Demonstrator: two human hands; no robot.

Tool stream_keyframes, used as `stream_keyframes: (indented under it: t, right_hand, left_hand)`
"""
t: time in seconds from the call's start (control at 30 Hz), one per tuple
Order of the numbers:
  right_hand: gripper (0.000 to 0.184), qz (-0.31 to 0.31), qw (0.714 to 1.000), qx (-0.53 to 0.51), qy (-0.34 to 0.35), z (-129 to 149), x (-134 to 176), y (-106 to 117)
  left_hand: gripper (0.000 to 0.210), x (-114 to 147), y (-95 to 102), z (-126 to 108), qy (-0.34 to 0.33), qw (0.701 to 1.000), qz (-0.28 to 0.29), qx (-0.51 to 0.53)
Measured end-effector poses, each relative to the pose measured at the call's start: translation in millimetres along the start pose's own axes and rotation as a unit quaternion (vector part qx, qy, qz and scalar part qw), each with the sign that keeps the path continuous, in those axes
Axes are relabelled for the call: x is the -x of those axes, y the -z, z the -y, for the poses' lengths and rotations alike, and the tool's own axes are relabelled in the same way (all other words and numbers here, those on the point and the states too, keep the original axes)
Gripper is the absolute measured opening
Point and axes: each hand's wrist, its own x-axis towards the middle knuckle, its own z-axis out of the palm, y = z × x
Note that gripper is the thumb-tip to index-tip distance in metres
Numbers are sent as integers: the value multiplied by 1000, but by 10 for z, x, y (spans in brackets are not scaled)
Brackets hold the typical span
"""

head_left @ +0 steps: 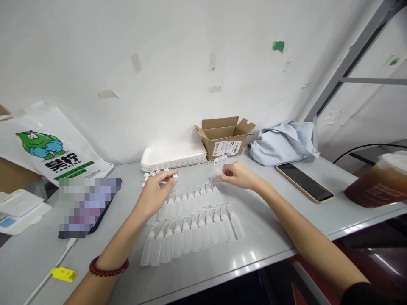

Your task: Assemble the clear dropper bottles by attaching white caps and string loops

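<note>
Head view is showing two rows of translucent white plastic bottles [186, 241] lying on the grey tabletop [260, 228], necks pointing away, long axes running front to back. The closed left hand [155, 195] is pinching a small white plastic cap [175, 175] and partly hiding the rear row; the closed right hand [240, 174] is pinching a blurred translucent piece [218, 168]. Bare surface is separating bottles from the near edge.

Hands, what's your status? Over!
Left hand pinching small white cap. Right hand holding translucent squeeze bottle. Two bottle rows nearby; open cardboard box behind.
</note>
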Motion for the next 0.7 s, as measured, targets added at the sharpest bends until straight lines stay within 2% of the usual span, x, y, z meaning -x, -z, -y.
stream_keyframes:
  t: [0.07, 0.13, 0.27, 0.33, 0.4, 0.57, 0.7]
  right_hand:
    - [17, -31, 996, -78, 9, 95, 39, -25]
    - [17, -26, 983, -183, 13, 207, 90, -67]
    - [22, 45, 936, -349, 24, 416, 191, -173]
    - [25, 88, 912, -399, 29, 489, 227, -221]
    - [27, 121, 893, -434, 29, 534, 248, -261]
    - [29, 163, 864, -475, 32, 553, 246, -327]
    - [28, 144, 846, -513, 13, 563, 228, -365]
  left_hand:
    - [38, 36, -50, -21, 38, 995, 25, 89]
    - [32, 75, -105, -45, 68, 976, 64, 198]
    - [14, 138, -184, -116, 120, 904, 130, 389]
    - [7, 162, -205, -152, 139, 877, 147, 435]
    - [5, 185, -224, -179, 146, 863, 159, 458]
    - [5, 241, -270, -217, 137, 855, 170, 471]
    - [13, 264, -282, -219, 122, 876, 135, 448]
